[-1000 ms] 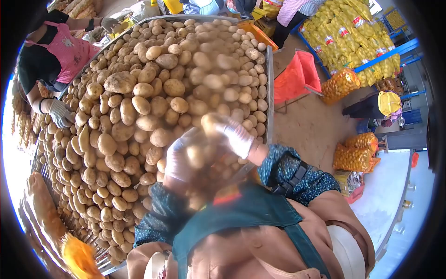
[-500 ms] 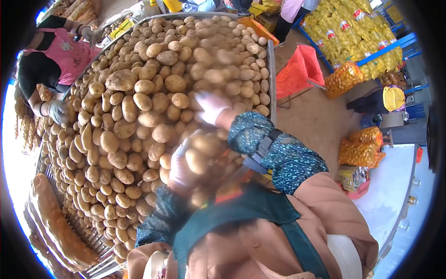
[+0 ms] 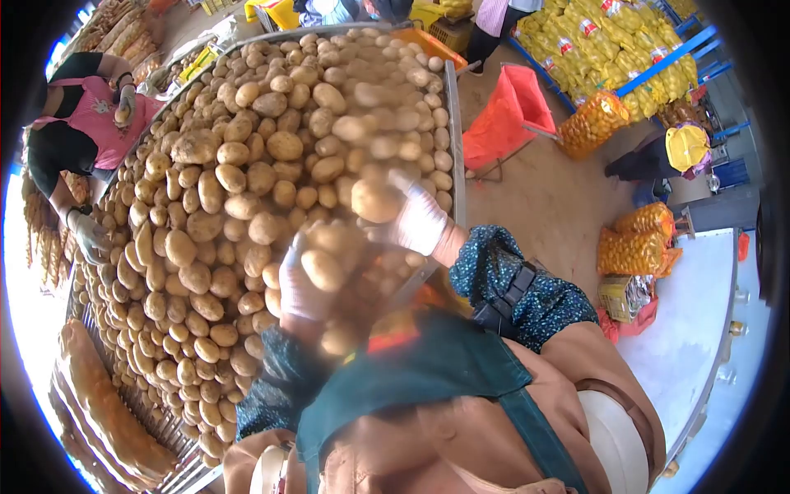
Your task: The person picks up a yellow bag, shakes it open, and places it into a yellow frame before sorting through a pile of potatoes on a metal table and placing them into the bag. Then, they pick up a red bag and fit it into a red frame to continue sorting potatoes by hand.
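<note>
1. The potato heap (image 3: 222,189) covers a long metal-rimmed tabletop (image 3: 455,140). Every place below is told from that heap.
2. The right hand (image 3: 421,221), in a pale glove, is at the heap's near right corner, just inside the rim. Its fingers are closed around a raised potato (image 3: 376,200), held clear above the pile.
3. The left hand (image 3: 298,286), also gloved, is at the heap's near edge, close to the person's chest. It curls around a lower potato (image 3: 322,269). The area beside it is blurred, so what else it touches cannot be told.
4. The two hands are near each other but apart.
5. Across the heap, on its far left side, a co-worker in a pink apron (image 3: 95,107) stands with one gloved hand (image 3: 89,235) on the potatoes at the edge.
6. To the right of the heap, on the floor, an orange bag (image 3: 506,115) hangs open on a frame.
7. Beyond the bag, further right of the heap, are stacked yellow net sacks (image 3: 609,45).
</note>
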`<state>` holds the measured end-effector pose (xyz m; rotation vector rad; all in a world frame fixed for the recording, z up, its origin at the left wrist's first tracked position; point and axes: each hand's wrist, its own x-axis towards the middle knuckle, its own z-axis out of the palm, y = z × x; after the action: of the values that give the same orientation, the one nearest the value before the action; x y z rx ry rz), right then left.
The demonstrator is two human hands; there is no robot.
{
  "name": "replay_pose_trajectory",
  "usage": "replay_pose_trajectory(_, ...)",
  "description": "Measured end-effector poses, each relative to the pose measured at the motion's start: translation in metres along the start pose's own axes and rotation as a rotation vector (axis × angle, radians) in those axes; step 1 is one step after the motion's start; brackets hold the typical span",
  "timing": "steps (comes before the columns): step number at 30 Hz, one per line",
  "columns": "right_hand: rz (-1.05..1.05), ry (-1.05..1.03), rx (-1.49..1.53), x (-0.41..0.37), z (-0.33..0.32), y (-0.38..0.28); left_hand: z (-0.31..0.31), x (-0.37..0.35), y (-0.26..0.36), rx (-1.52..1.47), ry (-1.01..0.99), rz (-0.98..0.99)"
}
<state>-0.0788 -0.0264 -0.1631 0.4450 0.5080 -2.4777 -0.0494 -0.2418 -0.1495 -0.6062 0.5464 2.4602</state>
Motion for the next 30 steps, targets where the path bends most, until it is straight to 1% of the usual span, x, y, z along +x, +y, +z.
replay_pose_trajectory(2,0.045,0.101,-0.019,-0.005,-0.025,0.009,0.0,0.003,-0.009,-0.055,-0.006,-0.045)
replay_pose_trajectory(3,0.062,0.146,-0.029,-0.009,-0.033,0.014,0.006,0.004,-0.015,-0.029,0.007,-0.027)
replay_pose_trajectory(4,0.116,0.048,-0.033,-0.025,-0.044,0.016,0.013,-0.002,-0.021,0.01,-0.03,-0.054)
replay_pose_trajectory(7,-0.086,0.091,-0.315,-0.053,-0.055,0.035,0.002,0.005,-0.037,-0.014,-0.111,-0.153)
replay_pose_trajectory(8,-0.127,0.038,-0.41,-0.07,-0.044,0.037,0.0,0.007,-0.044,-0.004,-0.174,-0.214)
replay_pose_trajectory(9,-0.137,0.061,-0.547,-0.078,-0.05,0.041,0.001,0.006,-0.053,0.049,-0.12,-0.237)
replay_pose_trajectory(11,-0.247,-0.035,-0.749,-0.094,-0.059,0.052,0.001,0.006,-0.079,0.172,-0.025,-0.317)
replay_pose_trajectory(12,-0.327,0.023,-0.927,-0.099,-0.075,0.061,-0.001,0.007,-0.093,0.289,-0.041,-0.258)
replay_pose_trajectory(13,-0.274,0.113,-0.968,-0.099,-0.105,0.076,-0.011,0.013,-0.102,0.324,0.017,-0.339)
replay_pose_trajectory(15,-0.237,0.302,-1.045,-0.117,-0.126,0.09,0.021,-0.009,-0.129,0.323,0.041,-0.441)
replay_pose_trajectory(16,-0.229,0.332,-1.004,-0.125,-0.138,0.093,-0.025,0.021,-0.136,0.407,0.044,-0.422)
replay_pose_trajectory(17,-0.217,0.35,-0.968,-0.131,-0.151,0.096,-0.03,0.026,-0.146,0.419,0.051,-0.46)
replay_pose_trajectory(18,-0.204,0.359,-0.933,-0.143,-0.151,0.094,-0.032,0.027,-0.155,0.429,0.061,-0.492)
replay_pose_trajectory(19,-0.157,0.401,-0.806,-0.161,-0.152,0.092,-0.031,0.028,-0.165,0.438,0.071,-0.52)
replay_pose_trajectory(20,-0.113,0.435,-0.679,-0.192,-0.129,0.079,-0.016,0.022,-0.18,0.482,0.07,-0.519)
replay_pose_trajectory(21,-0.07,0.461,-0.552,-0.213,-0.12,0.071,-0.016,0.024,-0.192,0.484,0.057,-0.574)
replay_pose_trajectory(22,-0.079,0.507,-0.571,-0.218,-0.138,0.076,-0.018,0.027,-0.203,0.486,0.043,-0.625)
replay_pose_trajectory(23,-0.116,0.531,-0.487,-0.225,-0.155,0.081,-0.018,0.029,-0.215,0.486,0.03,-0.673)
replay_pose_trajectory(24,-0.147,0.557,-0.401,-0.236,-0.169,0.087,-0.001,0.021,-0.23,0.539,0.076,-0.728)
replay_pose_trajectory(25,-0.18,0.579,-0.321,-0.244,-0.186,0.093,-0.003,0.023,-0.247,0.522,0.065,-0.779)
replay_pose_trajectory(26,-0.154,0.515,-0.123,-0.251,-0.209,0.102,-0.01,0.027,-0.265,0.503,0.054,-0.828)
replay_pose_trajectory(28,-0.196,0.593,0.1,-0.283,-0.213,0.103,-0.003,0.03,-0.296,0.501,0.01,-0.903)
replay_pose_trajectory(29,-0.213,0.625,0.205,-0.301,-0.215,0.102,0.003,0.03,-0.312,0.426,-0.052,-1.011)
replay_pose_trajectory(30,-0.344,0.582,-0.085,-0.313,-0.245,0.114,0.008,0.032,-0.327,0.348,-0.119,-1.102)
